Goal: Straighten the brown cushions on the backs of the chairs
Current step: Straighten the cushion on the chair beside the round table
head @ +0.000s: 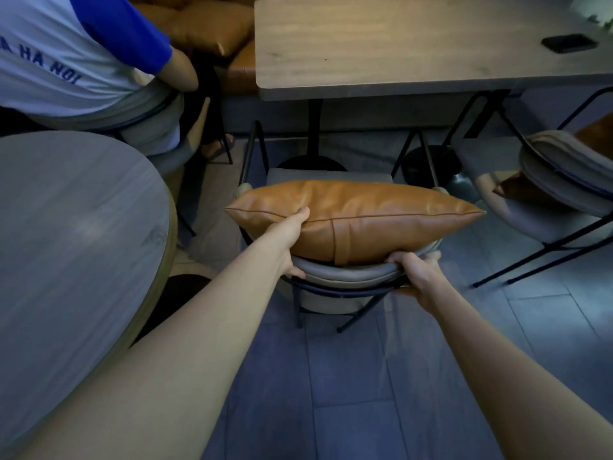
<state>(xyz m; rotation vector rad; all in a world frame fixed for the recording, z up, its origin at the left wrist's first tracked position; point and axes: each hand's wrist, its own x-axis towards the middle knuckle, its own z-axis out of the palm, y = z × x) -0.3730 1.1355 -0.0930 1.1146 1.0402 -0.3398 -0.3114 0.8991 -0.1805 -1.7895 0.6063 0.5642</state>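
Note:
A brown leather cushion (pixel 365 217) lies lengthwise on top of the grey padded backrest (pixel 341 272) of the chair in front of me. My left hand (pixel 288 237) grips the cushion's near left edge, thumb on top. My right hand (pixel 416 270) is closed over the backrest's right end, under the cushion's lower edge. The chair's seat is mostly hidden behind the cushion.
A rectangular wooden table (pixel 414 44) with a black phone (pixel 569 43) stands beyond the chair. A round grey table (pixel 66 244) is at left, a seated person (pixel 66 61) behind it. Another chair (pixel 564 180) with a brown cushion (pixel 517 189) stands right. More brown cushions (pixel 212 28) lie on a far bench.

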